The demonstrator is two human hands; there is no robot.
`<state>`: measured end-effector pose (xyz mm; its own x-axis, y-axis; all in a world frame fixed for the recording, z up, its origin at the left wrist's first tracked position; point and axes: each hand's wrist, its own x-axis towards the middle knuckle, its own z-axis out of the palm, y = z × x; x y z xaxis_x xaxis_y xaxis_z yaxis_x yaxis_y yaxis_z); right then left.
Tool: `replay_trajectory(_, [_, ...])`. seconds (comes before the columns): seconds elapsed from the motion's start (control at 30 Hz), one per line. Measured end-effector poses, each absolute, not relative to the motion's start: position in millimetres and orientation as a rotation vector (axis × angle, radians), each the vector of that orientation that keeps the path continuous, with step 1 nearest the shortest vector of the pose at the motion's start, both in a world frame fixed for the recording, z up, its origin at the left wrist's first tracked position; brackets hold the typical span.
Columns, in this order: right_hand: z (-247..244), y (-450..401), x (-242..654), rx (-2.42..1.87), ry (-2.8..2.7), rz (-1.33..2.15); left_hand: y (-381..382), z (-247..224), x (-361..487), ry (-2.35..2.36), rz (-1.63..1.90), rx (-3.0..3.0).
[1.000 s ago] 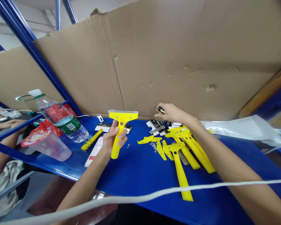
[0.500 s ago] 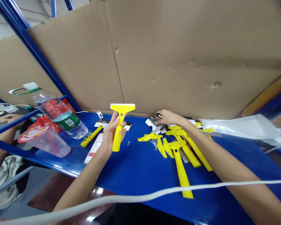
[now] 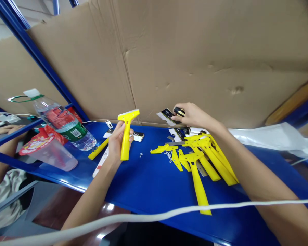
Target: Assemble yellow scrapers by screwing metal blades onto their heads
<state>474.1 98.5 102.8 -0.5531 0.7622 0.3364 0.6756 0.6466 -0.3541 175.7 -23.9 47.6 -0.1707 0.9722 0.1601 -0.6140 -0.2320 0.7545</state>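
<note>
My left hand (image 3: 116, 136) is closed around the handle of a yellow scraper (image 3: 125, 140), held upright above the table with its wide head up and slightly tilted. Pinched in my right hand (image 3: 191, 114) is a black-and-white printed card sleeve (image 3: 165, 116), raised off the table. A short black-and-yellow tool handle (image 3: 179, 111), perhaps a screwdriver's, is also in that hand. Below it lies another black-and-white card sleeve (image 3: 178, 134). Several yellow scraper handles (image 3: 199, 184) are piled near my right forearm, beside yellow clamp plates (image 3: 176, 160) and small loose screws (image 3: 169, 155).
On the blue table (image 3: 149, 188), a phone (image 3: 99, 167) and another yellow scraper (image 3: 100, 149) lie left. A water bottle (image 3: 77, 133) and plastic cup (image 3: 64, 159) stand beyond. Cardboard (image 3: 182, 61) walls the back; a white cable (image 3: 143, 217) crosses in front. Another person's arm (image 3: 2, 150) is far left.
My right hand has lifted a card sleeve up off the table, the tool handle still in it. The scraper in my left hand has moved slightly left and tilted.
</note>
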Motion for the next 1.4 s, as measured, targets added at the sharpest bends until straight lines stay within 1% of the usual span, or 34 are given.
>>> replay_trajectory(0.33, [112.6, 83.9, 472.0, -1.081, -2.369, 0.420, -22.7, 36.0, 194.3, 0.860, 1.604, 0.865])
replay_trajectory(0.57, [115.6, 80.9, 470.0, -0.987, -2.414, 0.356, -24.4, 38.1, 195.7, 0.887, 1.594, 0.869])
replay_trajectory(0.8, [117.7, 72.3, 465.3, -1.017, -2.395, 0.671, -25.0, 36.2, 199.8, 0.901, 1.584, 0.917])
replay_trajectory(0.97, [115.0, 67.8, 458.4, -0.760, -2.472, 0.780, -27.5, 26.9, 211.9, 0.920, 1.538, 0.950])
replay_trajectory(1.07, [111.8, 64.6, 451.3, -0.693, -2.521, 0.754, -30.0, 21.2, 216.2, 0.915, 1.414, 0.953])
replay_trajectory(1.2, [108.3, 60.7, 443.9, -0.727, -2.556, 0.647, -32.4, 18.3, 215.8, 0.954, 1.285, 0.969])
replay_trajectory(1.27, [107.7, 60.1, 442.8, -0.727, -2.556, 0.592, -32.0, 18.4, 215.1, 0.992, 1.296, 0.926])
replay_trajectory(1.4, [109.9, 62.3, 446.0, -0.793, -2.497, 0.448, -28.3, 19.8, 214.1, 1.003, 1.466, 0.820])
